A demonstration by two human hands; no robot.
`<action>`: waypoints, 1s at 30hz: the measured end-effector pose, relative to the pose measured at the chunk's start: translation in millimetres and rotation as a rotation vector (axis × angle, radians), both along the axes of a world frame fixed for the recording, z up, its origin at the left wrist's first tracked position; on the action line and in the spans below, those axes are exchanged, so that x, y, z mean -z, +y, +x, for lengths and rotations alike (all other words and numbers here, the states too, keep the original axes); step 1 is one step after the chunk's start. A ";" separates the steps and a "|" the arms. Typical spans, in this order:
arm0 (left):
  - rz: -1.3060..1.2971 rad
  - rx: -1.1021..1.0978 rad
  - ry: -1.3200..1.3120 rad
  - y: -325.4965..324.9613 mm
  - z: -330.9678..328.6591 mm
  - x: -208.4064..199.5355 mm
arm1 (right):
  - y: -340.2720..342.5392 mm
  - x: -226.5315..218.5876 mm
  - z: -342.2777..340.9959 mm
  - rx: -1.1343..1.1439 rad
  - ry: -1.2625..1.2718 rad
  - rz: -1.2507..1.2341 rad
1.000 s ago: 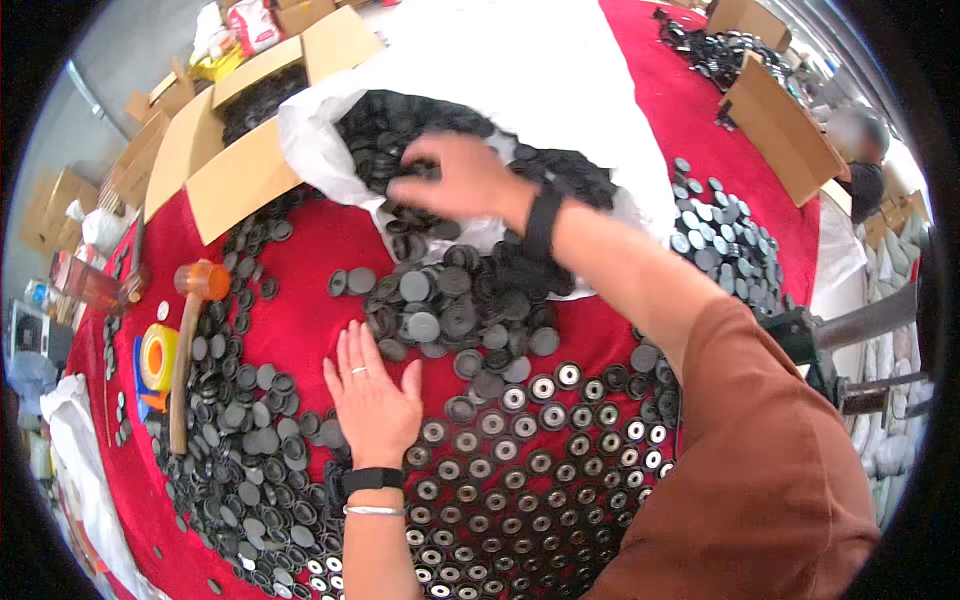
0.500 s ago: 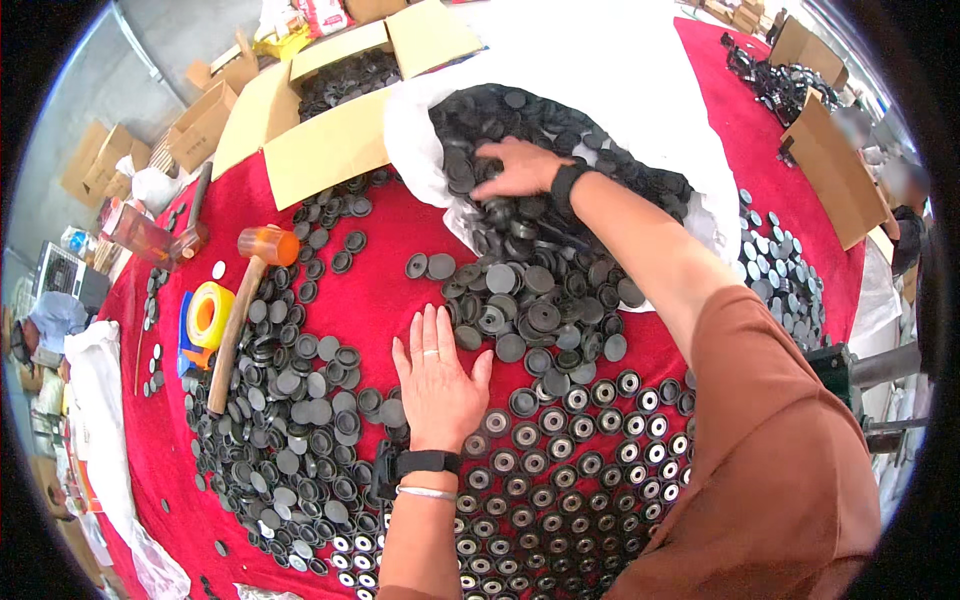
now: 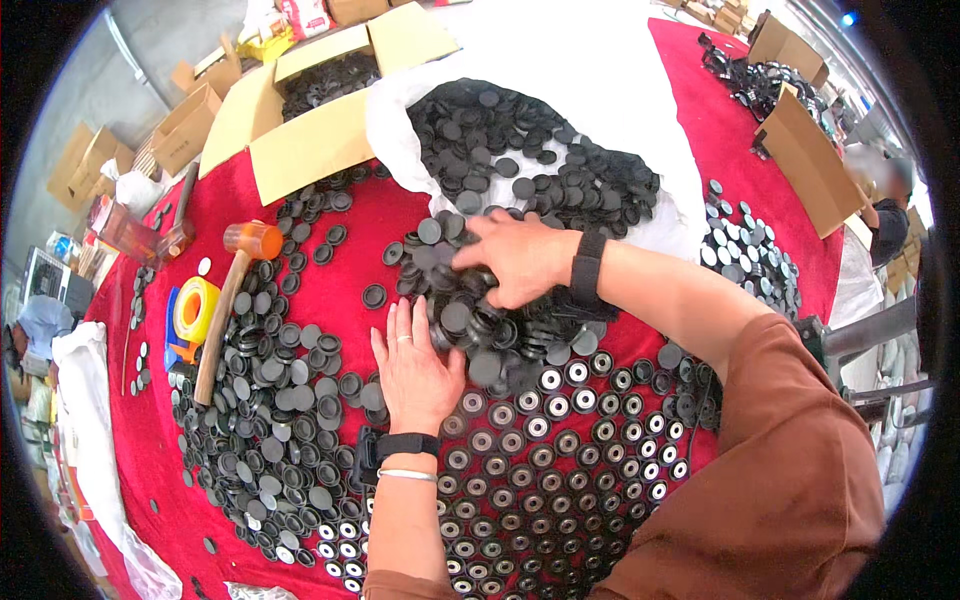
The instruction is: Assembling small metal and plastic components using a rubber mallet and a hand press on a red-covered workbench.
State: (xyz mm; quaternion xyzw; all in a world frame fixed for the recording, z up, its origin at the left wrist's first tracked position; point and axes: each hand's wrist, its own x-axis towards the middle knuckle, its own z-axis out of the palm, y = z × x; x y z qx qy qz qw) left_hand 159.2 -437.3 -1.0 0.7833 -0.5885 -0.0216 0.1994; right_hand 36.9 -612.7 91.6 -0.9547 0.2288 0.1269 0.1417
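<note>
My right hand is on a heap of round black plastic caps in front of the mouth of a white sack. Its fingers are spread and curved over the caps, not closed around any one. My left hand lies palm down at the heap's near left edge, fingers stretched out. More black caps lie inside the open sack. Close to me, rows of black round pieces with metal ring centres cover the red cloth.
Loose black caps spread over the left side. A mallet with an orange head, a yellow tape roll and a cardboard box of caps are at the left. Silvery discs and another person are on the right.
My right hand has come from inside the sack toward me, and caps have shifted onto the near heap. My left hand stays flat beside the heap. The view has moved slightly.
</note>
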 end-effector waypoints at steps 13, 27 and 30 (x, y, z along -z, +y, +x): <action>-0.037 0.094 -0.098 46.8 74.2 12.8 | -16.4 66.0 129.4 -0.004 -0.264 -0.284; 0.131 0.249 0.006 26.5 -8.6 -30.3 | 63.6 12.6 -76.9 0.371 -0.481 0.075; 0.226 0.207 0.008 37.1 -2.0 -30.0 | 83.6 50.5 -62.0 0.152 -0.450 -0.113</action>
